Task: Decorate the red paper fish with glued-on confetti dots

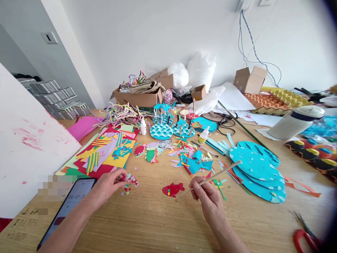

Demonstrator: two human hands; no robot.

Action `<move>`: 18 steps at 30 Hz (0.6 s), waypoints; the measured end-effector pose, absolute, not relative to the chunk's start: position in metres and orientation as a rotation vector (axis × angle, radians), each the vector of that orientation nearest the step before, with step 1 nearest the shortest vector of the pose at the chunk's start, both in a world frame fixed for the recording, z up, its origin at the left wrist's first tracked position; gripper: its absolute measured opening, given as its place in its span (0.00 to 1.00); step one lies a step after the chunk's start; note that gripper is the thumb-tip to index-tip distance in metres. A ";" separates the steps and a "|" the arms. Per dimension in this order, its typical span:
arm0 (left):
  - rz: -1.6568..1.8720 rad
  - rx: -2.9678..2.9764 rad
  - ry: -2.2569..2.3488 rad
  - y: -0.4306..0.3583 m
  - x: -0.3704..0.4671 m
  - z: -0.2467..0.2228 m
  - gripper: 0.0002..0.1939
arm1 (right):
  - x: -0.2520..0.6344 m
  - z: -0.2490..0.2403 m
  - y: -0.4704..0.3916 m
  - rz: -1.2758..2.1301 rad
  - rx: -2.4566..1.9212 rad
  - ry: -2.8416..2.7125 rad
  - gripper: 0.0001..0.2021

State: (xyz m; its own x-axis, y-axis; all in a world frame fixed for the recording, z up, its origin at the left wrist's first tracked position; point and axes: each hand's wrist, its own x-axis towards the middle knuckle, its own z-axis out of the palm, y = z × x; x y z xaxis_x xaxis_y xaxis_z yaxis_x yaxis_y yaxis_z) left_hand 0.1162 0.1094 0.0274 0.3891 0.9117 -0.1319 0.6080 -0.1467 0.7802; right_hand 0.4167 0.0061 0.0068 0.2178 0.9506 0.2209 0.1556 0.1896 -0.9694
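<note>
My right hand (206, 196) grips a thin wooden stick (223, 171) like a pen, its lower end slanting down to the table. Just left of that tip lies a red paper fish (173, 189) with a few small yellow and green dots near its head. My left hand (112, 184) is at a small heap of coloured paper dots (131, 181), thumb and forefinger pinched together. Whatever may be between those fingertips is too small to make out. Beyond the hands are several finished paper fish (151, 154) and a pile of paper scraps (195, 161).
A phone (70, 207) showing a timer lies under my left forearm. Stacked blue paper discs (256, 172) lie to the right, with red-handled scissors (305, 239) near the front. Two glue bottles (204, 135) and wavy blue paper stands (161, 131) are farther back. A white tumbler (295, 123) lies at right.
</note>
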 end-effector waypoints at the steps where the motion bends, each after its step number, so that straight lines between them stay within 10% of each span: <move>1: 0.498 1.836 1.302 0.109 0.116 0.027 0.05 | 0.417 0.007 0.006 0.817 -1.251 -1.220 0.14; 18: 0.467 1.933 1.399 0.106 0.128 0.024 0.07 | 0.415 0.010 0.005 0.841 -1.216 -1.197 0.14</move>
